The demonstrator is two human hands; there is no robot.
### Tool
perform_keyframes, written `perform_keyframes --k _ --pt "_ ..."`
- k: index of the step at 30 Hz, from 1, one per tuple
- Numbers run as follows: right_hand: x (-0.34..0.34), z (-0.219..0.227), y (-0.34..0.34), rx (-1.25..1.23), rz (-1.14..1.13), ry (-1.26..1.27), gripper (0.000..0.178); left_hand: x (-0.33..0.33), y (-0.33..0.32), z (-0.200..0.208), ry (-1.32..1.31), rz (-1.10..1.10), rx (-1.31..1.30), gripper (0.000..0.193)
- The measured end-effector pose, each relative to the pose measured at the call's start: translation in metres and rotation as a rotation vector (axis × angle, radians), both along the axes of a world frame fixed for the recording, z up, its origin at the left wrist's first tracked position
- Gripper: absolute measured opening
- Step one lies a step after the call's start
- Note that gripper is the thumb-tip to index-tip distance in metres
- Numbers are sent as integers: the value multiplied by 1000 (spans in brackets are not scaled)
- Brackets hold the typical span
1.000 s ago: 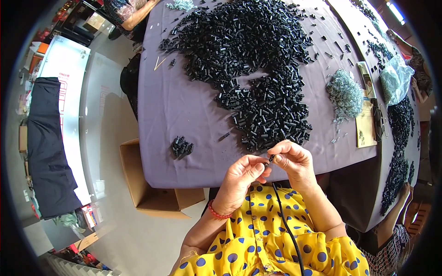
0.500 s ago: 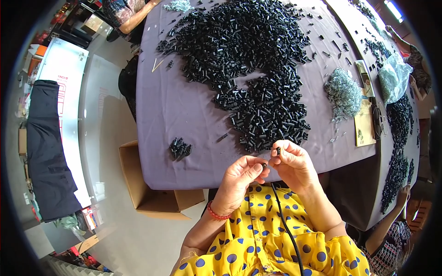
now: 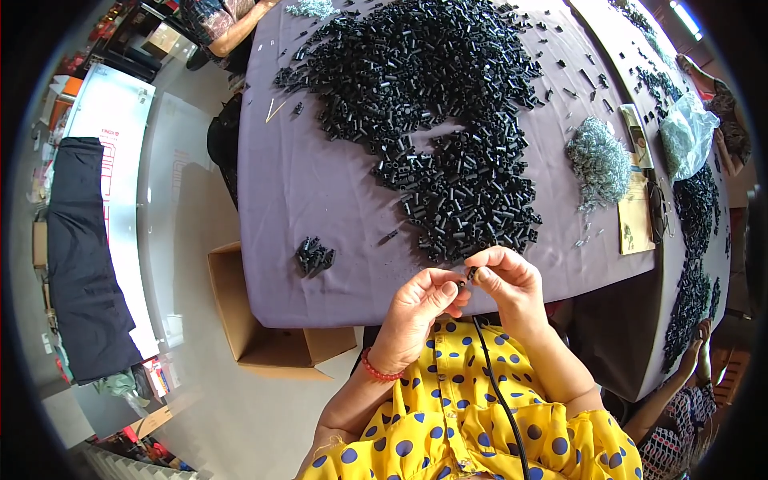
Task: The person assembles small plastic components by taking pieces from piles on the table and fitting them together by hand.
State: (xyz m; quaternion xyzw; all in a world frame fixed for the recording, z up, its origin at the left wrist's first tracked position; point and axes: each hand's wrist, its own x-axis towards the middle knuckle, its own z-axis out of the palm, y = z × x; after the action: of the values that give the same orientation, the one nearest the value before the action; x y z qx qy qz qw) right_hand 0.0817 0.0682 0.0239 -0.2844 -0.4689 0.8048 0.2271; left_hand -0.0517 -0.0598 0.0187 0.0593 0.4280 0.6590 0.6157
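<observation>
Over the near edge of the table, my left hand (image 3: 425, 302) pinches a small black cylindrical part (image 3: 462, 284) between thumb and fingers. Close against it, my right hand (image 3: 510, 286) grips another small black part (image 3: 473, 274) in its fingertips. The two parts almost meet; whether they touch I cannot tell. Just beyond my fingers lies a large heap of black parts (image 3: 472, 192), which stretches to the far side. A smaller cluster of black parts (image 3: 315, 257) sits to the left.
A purple-grey cloth (image 3: 320, 192) covers the table. On the right are a pile of small silvery pieces (image 3: 598, 164), a yellow pad (image 3: 636, 220) and eyeglasses (image 3: 658, 210). An open cardboard box (image 3: 272, 344) stands below the left edge. Other people work at the far left and right.
My right hand has moved a little left and down, bringing its black part up to the one in my left hand. The left hand stays nearly still.
</observation>
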Motion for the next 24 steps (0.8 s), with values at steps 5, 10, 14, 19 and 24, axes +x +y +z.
perform_keyframes --k 5,10,14,19,24 --pt "-2 0 -1 193 31 -46 16 0 0 -1 6 3 -12 23" --pt "-1 -1 -1 219 32 -56 16 0 -1 -1 -2 3 -4 23" --pt "-1 -2 -1 71 27 -1 15 0 -1 -2 -11 5 -7 22" --pt "-1 -4 -2 35 29 28 15 0 0 -2 6 9 -11 23" --pt "-1 -7 -1 94 28 11 16 1 0 -3 7 9 -8 23"
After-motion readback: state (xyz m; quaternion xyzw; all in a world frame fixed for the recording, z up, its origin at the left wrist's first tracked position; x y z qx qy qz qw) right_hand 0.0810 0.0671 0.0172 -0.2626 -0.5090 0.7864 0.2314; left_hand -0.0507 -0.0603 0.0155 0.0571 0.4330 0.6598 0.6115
